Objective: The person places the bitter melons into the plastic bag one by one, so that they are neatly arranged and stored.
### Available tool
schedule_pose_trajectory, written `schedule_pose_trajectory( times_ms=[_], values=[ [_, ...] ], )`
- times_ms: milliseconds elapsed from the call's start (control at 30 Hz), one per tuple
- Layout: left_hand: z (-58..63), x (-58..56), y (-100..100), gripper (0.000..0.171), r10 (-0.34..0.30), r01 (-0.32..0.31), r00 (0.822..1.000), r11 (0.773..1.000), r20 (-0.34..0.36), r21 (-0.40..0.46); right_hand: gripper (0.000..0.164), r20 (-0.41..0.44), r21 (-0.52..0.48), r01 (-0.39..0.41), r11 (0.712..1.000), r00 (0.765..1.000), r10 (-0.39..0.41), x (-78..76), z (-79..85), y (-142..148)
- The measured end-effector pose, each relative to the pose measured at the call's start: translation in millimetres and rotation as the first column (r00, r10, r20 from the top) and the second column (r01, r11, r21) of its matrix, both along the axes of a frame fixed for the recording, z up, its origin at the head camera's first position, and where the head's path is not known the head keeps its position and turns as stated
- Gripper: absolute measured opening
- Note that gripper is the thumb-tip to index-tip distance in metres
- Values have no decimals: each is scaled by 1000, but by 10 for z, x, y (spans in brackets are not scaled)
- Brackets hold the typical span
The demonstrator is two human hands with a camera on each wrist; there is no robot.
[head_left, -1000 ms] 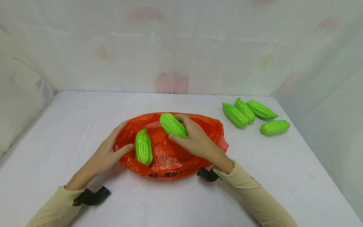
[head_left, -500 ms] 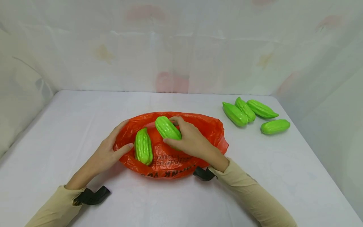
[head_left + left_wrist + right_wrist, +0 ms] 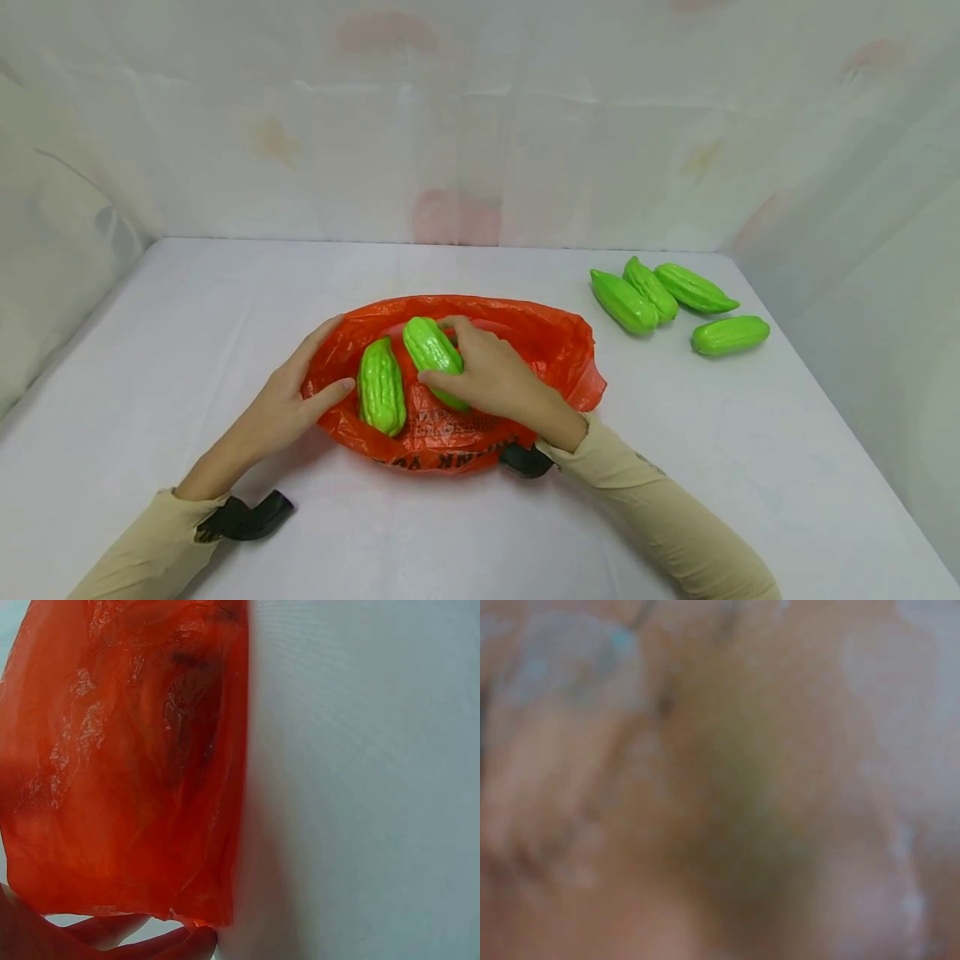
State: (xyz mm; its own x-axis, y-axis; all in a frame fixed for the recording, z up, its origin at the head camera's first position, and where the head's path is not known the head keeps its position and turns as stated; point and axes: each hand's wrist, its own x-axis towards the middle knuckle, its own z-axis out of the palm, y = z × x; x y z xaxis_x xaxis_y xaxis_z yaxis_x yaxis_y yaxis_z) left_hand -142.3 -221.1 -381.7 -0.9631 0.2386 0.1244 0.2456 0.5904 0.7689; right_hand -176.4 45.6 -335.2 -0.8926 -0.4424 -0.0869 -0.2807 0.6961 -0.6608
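White table (image 3: 757,433) across the lower frame. At centre, a red plastic bag (image 3: 566,342), mouth wide. Along its left rim, a left hand (image 3: 281,404), thumb and fingers spread; over the mouth, a right hand (image 3: 495,371), pinching a held gourd (image 3: 431,346) between thumb and fingers (right wrist view too blurred to help).

By judgement: one inner gourd (image 3: 382,387) already bagged, the held gourd halfway there, four loose gourds (image 3: 651,289) left at upper right.

Among those, two tips toward upper left, one toward lower right, one gourd nearly level. Inner gourd: long axis near vertical, narrow tip topmost. Held gourd: steep slant, upper left to lower right.
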Motion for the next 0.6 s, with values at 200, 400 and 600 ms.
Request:
schedule_pose_trajectory(
  times_ms=[200,400,600],
  values=[
    [27,0,5,76,0,0,1000,1000,4,-1,71,43,-18,0,1000,999,1,-16,-22,-31],
    [58,2,0,77,1,-1,1000,1000,5,1,65,57,16,-74,997,996,73,-21,-23,-34],
    [65,2,-4,77,1,-1,1000,1000,3,3,64,95,43,-131,990,987,126,-16,-4,-20]
  ],
)
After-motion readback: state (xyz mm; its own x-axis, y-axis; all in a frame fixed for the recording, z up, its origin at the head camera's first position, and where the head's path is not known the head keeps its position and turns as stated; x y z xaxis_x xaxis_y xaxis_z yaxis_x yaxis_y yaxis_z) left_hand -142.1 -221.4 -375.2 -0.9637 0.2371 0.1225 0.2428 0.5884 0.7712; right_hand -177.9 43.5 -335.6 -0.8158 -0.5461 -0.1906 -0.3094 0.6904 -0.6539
